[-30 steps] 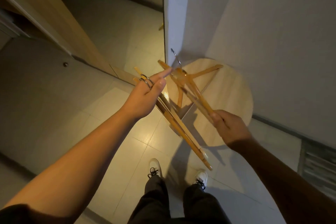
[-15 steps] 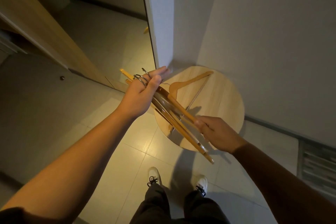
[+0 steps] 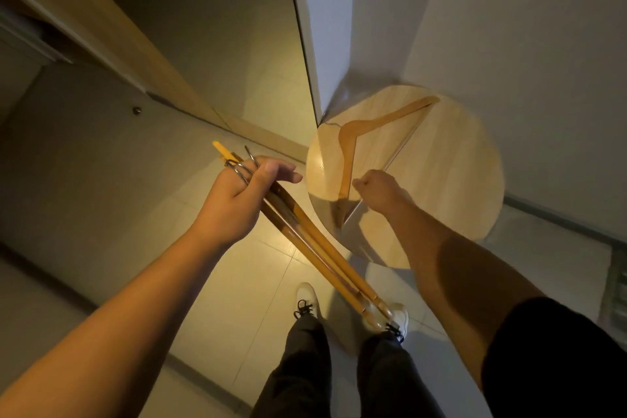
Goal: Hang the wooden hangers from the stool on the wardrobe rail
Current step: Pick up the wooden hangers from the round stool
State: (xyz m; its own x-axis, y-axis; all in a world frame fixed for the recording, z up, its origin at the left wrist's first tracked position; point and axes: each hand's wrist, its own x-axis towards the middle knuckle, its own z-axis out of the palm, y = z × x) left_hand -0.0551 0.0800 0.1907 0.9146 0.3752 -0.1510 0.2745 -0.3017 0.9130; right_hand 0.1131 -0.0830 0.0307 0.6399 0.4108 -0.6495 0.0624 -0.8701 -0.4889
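Observation:
My left hand [image 3: 237, 200] is shut around a bundle of wooden hangers [image 3: 325, 254], their metal hooks sticking out above my knuckles and their long ends slanting down to the right over my shoes. One wooden hanger [image 3: 366, 125] lies flat on the round wooden stool [image 3: 451, 187]. My right hand [image 3: 380, 188] hovers over the stool's near-left part, fingers curled, at the lower end of that lying hanger; whether it touches the hanger I cannot tell. The wardrobe rail is out of sight.
A white wall corner [image 3: 325, 44] stands just behind the stool, with a plain wall [image 3: 526, 44] to the right. A wood-coloured wardrobe panel [image 3: 112, 30] runs diagonally at upper left. Pale floor tiles [image 3: 203, 299] lie below, with my shoes [image 3: 307, 299] and dark trousers at the bottom.
My right hand passed a hanger into the left hand's bundle, let go, and moved back over the stool. The bundle now hangs lower and steeper in my left hand.

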